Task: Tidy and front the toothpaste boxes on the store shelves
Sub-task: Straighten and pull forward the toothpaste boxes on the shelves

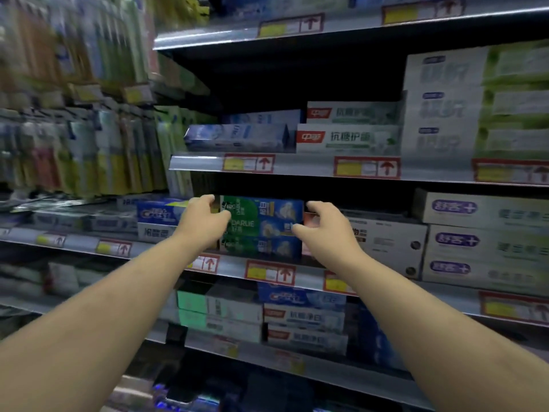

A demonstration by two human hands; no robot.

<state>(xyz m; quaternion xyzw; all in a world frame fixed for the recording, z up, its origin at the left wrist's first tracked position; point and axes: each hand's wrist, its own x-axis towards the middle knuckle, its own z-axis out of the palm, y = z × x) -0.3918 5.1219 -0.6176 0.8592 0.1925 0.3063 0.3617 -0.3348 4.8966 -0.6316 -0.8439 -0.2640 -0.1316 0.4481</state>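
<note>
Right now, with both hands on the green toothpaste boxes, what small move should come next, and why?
Probably slide the green boxes forward, flush with the shelf rail: left hand and right hand grip the stack's ends, and it seems set back.

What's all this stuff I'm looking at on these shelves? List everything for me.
Darlie boxes: three, green and blue, stacked on the middle shelf between the hands.
Crest box: one, blue, left of that stack.
purple-label boxes: three, white, middle shelf, far right.
red-logo boxes: two, white, stacked on the upper shelf.
price tags: several, red and yellow, on shelf edges.
hanging packs: many, blurred, mixed colours, far left.
left hand: grips the stack's left end.
right hand: grips its right end.
</note>
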